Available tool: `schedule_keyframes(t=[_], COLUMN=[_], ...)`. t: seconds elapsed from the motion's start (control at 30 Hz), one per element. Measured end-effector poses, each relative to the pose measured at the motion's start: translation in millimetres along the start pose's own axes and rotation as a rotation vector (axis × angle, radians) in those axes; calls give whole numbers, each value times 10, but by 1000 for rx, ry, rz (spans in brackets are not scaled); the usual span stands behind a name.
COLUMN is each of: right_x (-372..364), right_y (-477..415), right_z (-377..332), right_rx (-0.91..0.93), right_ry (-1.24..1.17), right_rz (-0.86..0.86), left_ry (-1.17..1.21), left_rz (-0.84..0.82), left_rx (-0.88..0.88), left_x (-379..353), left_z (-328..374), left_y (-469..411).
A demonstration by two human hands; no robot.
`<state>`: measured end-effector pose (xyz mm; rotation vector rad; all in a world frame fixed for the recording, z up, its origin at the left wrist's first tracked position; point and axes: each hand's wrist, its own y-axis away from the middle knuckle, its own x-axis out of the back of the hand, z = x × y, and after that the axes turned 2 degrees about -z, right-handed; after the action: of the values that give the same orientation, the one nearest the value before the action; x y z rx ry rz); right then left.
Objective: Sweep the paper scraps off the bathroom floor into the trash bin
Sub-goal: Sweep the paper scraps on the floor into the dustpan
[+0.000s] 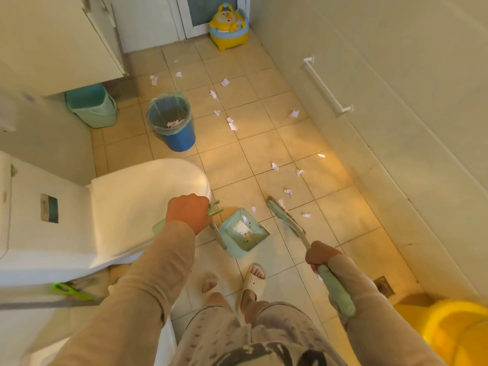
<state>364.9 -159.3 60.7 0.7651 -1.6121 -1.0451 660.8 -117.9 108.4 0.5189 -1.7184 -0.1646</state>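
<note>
The left hand [188, 216] is closed around the upright handle of the dustpan [244, 235], which rests on the floor at lower centre with scraps inside. The right hand [320, 256] grips the broom [284, 216], its head touching the tiles just right of the dustpan. Paper scraps [231, 124] lie scattered across centre frame. The trash bin [171, 121] stands upper left of centre, beyond the toilet [137, 207].

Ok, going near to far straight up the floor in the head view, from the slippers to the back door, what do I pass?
Slippered foot → dustpan → blue trash bin → yellow potty
</note>
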Motion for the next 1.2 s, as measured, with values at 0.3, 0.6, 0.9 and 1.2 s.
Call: schedule_keyframes(t=[0.3, 0.6, 0.9, 1.2], right_x=[51, 102, -223, -416], right_y=[294, 363, -11, 430], right_z=[254, 50, -393, 198], right_rx=[36, 50, -38, -113], right_ry=[-36, -46, -51, -504], right_rz=[-185, -69, 16, -247], left_ry=[39, 51, 38, 59], left_rz=[-19, -15, 21, 36], left_rx=[-13, -70, -114, -139], left_x=[111, 102, 47, 78], left_z=[-6, -90, -14, -25], left_y=[-234, -223, -162, -315])
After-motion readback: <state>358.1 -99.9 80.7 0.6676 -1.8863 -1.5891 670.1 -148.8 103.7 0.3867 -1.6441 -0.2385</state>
